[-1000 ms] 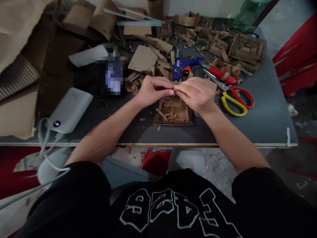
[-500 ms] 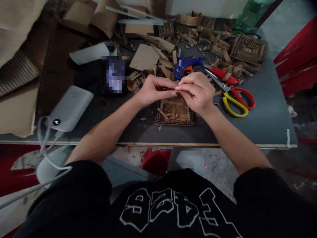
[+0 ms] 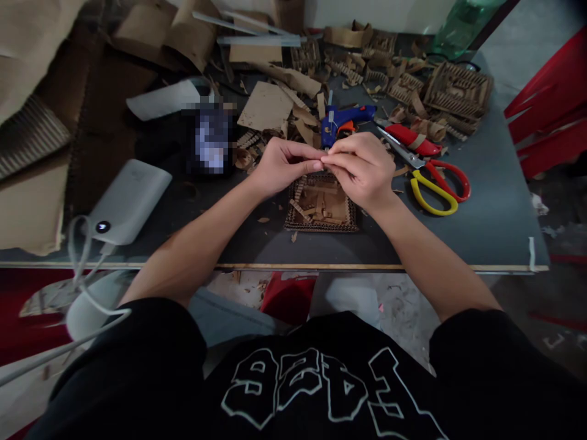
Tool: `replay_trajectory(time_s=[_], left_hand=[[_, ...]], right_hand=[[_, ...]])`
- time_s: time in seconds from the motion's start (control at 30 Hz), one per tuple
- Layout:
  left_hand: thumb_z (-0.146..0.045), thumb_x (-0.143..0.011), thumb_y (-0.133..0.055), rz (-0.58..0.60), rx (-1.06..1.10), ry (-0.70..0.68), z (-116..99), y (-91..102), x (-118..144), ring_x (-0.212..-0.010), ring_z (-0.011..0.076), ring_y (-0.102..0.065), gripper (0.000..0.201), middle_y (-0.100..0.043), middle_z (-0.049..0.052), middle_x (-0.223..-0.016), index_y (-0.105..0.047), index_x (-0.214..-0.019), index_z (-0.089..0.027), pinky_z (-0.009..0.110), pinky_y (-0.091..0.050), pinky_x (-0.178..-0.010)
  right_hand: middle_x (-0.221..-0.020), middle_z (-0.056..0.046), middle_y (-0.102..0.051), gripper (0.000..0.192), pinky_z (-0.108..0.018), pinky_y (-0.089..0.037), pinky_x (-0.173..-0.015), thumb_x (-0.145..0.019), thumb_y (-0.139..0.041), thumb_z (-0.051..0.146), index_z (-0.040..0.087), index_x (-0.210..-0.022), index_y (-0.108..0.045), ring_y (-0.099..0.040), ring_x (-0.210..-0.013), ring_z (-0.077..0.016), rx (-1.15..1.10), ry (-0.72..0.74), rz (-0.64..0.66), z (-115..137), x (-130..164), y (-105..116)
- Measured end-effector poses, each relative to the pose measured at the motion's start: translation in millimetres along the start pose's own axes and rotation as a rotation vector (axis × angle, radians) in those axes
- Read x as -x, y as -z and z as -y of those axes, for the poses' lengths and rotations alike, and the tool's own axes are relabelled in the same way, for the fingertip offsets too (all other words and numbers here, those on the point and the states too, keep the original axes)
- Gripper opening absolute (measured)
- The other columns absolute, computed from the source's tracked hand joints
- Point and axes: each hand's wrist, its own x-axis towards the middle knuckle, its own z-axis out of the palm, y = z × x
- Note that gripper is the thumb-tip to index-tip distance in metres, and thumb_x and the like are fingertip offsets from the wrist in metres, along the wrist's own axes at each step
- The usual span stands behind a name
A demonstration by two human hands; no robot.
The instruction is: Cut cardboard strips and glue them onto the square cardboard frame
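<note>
My left hand (image 3: 279, 166) and my right hand (image 3: 362, 168) meet fingertip to fingertip above a small square cardboard tray (image 3: 321, 206) on the dark table (image 3: 486, 208). Both pinch a small cardboard strip (image 3: 322, 162), which the fingers mostly hide. Inside the tray lie several short cardboard pieces. A blue glue gun (image 3: 342, 119) rests just beyond my hands.
Red and yellow scissors (image 3: 428, 177) lie right of my hands. A white power bank (image 3: 126, 201) with a cable sits at the left. Cardboard scraps and woven cardboard pieces (image 3: 456, 88) cover the back of the table. Red chairs (image 3: 548, 104) stand at the right.
Both hands stay pinched together over the tray; they rose slightly toward the glue gun, and the right hand's fingers shifted on the strip.
</note>
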Motion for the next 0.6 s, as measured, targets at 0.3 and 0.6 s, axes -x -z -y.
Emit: replay_trajectory(time_s=[0.3,0.6], left_hand=[[-0.057,-0.070,-0.088,-0.104,0.085,0.000,6.3,-8.9,3.4,-0.082,0.0152,-0.077,0.035,-0.080,0.000,-0.081,-0.083,-0.087,-0.026,0.032,-0.066,-0.080],[-0.056,-0.073,-0.087,-0.113,0.213,0.087,-13.8,-26.6,7.9,-0.086,0.0128,-0.075,0.028,-0.079,-0.003,-0.082,-0.084,-0.086,-0.031,0.032,-0.064,-0.087]], right_hand=[[-0.104,-0.003,-0.074,0.021,-0.045,-0.060,-0.091,-0.100,-0.062,0.039,0.031,-0.114,-0.076,-0.071,-0.098,-0.0225,0.027,-0.033,0.007,-3.1,1.9,2.3],[-0.098,-0.002,-0.076,0.024,-0.042,-0.062,-0.086,-0.097,-0.067,0.046,0.032,-0.113,-0.077,-0.073,-0.095,-0.0231,0.096,0.036,0.071,-8.4,-2.8,21.5]])
